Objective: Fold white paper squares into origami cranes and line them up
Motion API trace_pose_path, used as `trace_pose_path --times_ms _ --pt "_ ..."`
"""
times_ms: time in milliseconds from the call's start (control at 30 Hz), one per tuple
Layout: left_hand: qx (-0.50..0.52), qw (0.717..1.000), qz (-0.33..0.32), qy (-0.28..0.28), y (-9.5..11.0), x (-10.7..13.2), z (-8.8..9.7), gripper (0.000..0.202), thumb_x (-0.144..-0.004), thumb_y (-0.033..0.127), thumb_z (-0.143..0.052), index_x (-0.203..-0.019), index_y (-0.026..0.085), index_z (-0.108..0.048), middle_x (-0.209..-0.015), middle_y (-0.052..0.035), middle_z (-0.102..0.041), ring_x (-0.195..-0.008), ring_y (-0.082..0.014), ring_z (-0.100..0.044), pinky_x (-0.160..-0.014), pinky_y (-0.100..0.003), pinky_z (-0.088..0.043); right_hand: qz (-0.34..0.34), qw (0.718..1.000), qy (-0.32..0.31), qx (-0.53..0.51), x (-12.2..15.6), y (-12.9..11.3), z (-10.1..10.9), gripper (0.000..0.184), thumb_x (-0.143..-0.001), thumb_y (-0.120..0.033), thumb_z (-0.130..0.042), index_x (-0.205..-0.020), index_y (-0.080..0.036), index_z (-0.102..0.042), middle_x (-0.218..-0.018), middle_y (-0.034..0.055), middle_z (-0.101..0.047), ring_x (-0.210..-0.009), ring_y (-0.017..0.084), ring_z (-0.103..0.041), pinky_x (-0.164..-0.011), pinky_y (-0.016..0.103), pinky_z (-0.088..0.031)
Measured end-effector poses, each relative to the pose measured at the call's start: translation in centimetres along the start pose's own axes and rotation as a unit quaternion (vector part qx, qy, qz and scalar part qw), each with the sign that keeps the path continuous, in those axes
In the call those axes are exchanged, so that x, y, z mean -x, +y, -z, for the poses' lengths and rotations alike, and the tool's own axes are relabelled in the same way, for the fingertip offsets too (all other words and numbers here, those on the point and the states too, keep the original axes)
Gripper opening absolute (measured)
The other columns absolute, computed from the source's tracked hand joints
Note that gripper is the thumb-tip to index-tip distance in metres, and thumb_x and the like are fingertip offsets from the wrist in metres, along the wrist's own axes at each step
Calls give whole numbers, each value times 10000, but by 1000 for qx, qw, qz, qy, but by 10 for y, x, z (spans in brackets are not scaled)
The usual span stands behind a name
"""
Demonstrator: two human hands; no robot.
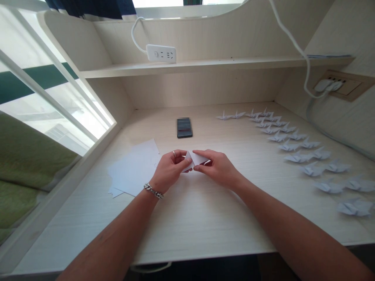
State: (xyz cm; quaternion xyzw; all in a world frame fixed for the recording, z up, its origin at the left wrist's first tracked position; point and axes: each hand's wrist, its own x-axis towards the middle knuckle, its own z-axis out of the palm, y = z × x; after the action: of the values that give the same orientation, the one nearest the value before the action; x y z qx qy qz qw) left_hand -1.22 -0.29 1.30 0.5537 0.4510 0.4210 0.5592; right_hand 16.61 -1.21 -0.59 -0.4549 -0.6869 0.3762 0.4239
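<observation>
Between my two hands is a small piece of folded white paper (199, 159), held just above the desk. My left hand (170, 166), with a ring and a chain bracelet, pinches its left side between thumb and fingers. On the other side, my right hand (218, 166) grips the paper's right part, thumb below and fingers on top. Parts of the paper are hidden behind the fingers. Left of my left hand lies a loose stack of white paper sheets (133, 164). Several folded paper cranes (299, 157) stand in rows along the right side.
A dark phone (184, 128) lies on the desk (187, 226) beyond my hands. Above is a shelf (205, 67) with a white power strip (161, 53). A white cable (293, 41) hangs at right, near a wall socket (345, 85). White rails and green cloth (26, 168) border the left.
</observation>
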Motion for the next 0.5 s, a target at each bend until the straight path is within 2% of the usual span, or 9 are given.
trace_pose_path --times_ms 133,233,333,433,500 --pt "13 1000 7 2 0 0 0 271 -695 331 -746 -847 135 -636 -656 11 -638 -628 -124 -628 -675 -284 -539 35 999 -11 39 1 -4 -1 423 -841 -366 -609 -1245 -239 -615 -1086 77 -679 -885 208 -643 -775 329 -520" --pt "7 1000 -3 -3 2 1 0 249 -699 339 -745 -769 129 -632 -684 -5 -649 -625 -117 -611 -648 -266 -528 48 997 -5 55 2 -7 -3 370 -905 -379 -506 -1220 -235 -636 -976 68 -690 -833 194 -633 -728 311 -501" --pt "-12 1000 -18 -11 4 1 -1 250 -736 358 -716 -727 127 -621 -653 -11 -647 -602 -115 -596 -592 -241 -493 77 994 26 78 2 -6 -5 325 -906 -299 -499 -1177 -234 -666 -881 53 -693 -774 182 -623 -716 306 -485" --pt "-5 999 -28 -14 3 2 -3 248 -751 363 -705 -784 127 -634 -668 -16 -658 -609 -119 -599 -581 -237 -479 113 988 50 96 3 -4 -6 351 -859 -176 -522 -1167 -253 -672 -870 35 -702 -769 177 -623 -732 302 -482" --pt "6 999 -33 -5 2 2 -4 259 -748 366 -711 -827 128 -643 -683 -15 -661 -612 -119 -599 -581 -237 -476 128 983 60 118 4 -2 -7 382 -849 -148 -514 -1179 -268 -665 -881 30 -708 -779 180 -629 -745 305 -484"
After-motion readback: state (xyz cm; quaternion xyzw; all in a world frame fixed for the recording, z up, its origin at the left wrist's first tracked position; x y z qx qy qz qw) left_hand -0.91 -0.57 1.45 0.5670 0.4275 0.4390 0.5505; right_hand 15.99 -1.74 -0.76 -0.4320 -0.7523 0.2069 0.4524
